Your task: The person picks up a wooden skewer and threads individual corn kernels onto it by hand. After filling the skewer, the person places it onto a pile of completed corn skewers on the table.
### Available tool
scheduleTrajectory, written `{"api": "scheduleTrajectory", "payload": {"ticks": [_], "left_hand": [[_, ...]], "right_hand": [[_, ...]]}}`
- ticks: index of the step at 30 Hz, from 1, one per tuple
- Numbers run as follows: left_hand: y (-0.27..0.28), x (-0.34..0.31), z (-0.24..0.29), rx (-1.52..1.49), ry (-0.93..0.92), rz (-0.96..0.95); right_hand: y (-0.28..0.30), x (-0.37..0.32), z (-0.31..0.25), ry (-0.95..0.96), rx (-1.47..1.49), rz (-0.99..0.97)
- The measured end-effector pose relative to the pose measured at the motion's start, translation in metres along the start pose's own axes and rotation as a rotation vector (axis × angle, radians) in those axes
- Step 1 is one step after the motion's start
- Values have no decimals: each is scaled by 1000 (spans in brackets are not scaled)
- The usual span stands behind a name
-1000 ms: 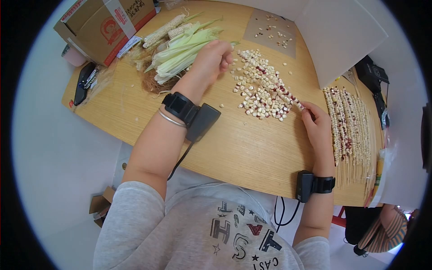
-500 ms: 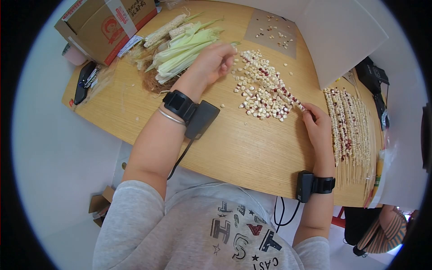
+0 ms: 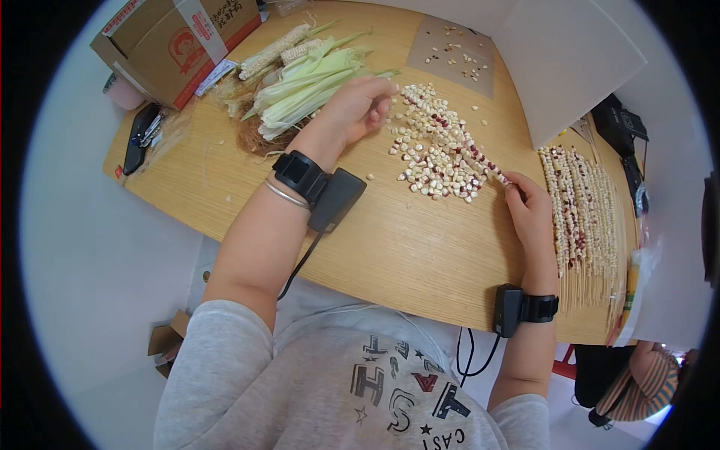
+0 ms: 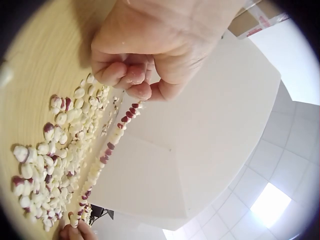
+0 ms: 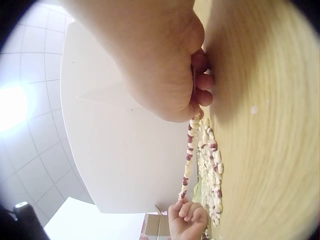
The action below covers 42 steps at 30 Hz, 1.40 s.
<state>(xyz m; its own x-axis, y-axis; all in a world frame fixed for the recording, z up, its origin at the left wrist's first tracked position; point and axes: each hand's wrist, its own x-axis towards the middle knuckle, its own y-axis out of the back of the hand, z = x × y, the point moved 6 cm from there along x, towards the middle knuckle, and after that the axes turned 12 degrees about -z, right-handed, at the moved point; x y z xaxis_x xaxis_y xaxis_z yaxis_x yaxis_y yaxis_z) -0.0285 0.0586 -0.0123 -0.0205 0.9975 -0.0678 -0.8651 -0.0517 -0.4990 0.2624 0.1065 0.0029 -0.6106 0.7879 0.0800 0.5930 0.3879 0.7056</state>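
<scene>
A skewer of cream and dark red corn kernels (image 4: 107,152) stretches between my two hands, slanting over the loose kernels in the head view. Its far end is pinched between the thumb and forefinger of my left hand (image 3: 352,112), the other fingers curled in. My right hand (image 3: 531,214) grips the near end; in the right wrist view a bit of bare stick (image 5: 194,80) shows inside that hand. Below the skewer, a pile of loose corn kernels (image 3: 435,176) spreads over the wooden table (image 3: 397,247).
Corn husks (image 3: 300,94) and bare cobs (image 3: 274,51) lie at the back left beside a cardboard box (image 3: 176,52). Rows of filled skewers (image 3: 581,206) line the right side. A grey sheet (image 3: 454,56) with scattered kernels lies behind, near a white panel (image 3: 574,67).
My left hand has moved slightly to the right and nearer to me, still pinching the skewer's end. The right hand keeps its place and grip.
</scene>
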Motion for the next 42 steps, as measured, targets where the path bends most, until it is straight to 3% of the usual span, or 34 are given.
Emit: {"api": "scheduleTrajectory", "payload": {"ticks": [17,20,22,23,25,29,31,32,40,42], "left_hand": [[-6,0,-1,-2,31,-25],[-12,-3,-2,33,-13,60],[-12,-6,3,372,-54,180],[-11,-3,-1,373,-53,178],[-18,1,2,854,-258,106],[-31,-8,-2,986,-56,115],[-37,-13,12,1429,-306,317],[-38,-14,12,1430,-307,315],[-61,-9,-11,1091,-90,-127],[-63,-7,-13,1107,-102,-144]], "right_hand": [[0,0,7,-12,51,4],[1,0,8,-57,92,-13],[7,-1,7,-33,166,78],[9,0,8,-34,166,79],[14,0,16,-100,185,127],[16,-2,17,-116,67,146],[17,-1,15,-103,22,156],[17,-1,15,-103,23,158],[13,0,12,-60,-27,123],[12,0,13,-63,-15,121]]}}
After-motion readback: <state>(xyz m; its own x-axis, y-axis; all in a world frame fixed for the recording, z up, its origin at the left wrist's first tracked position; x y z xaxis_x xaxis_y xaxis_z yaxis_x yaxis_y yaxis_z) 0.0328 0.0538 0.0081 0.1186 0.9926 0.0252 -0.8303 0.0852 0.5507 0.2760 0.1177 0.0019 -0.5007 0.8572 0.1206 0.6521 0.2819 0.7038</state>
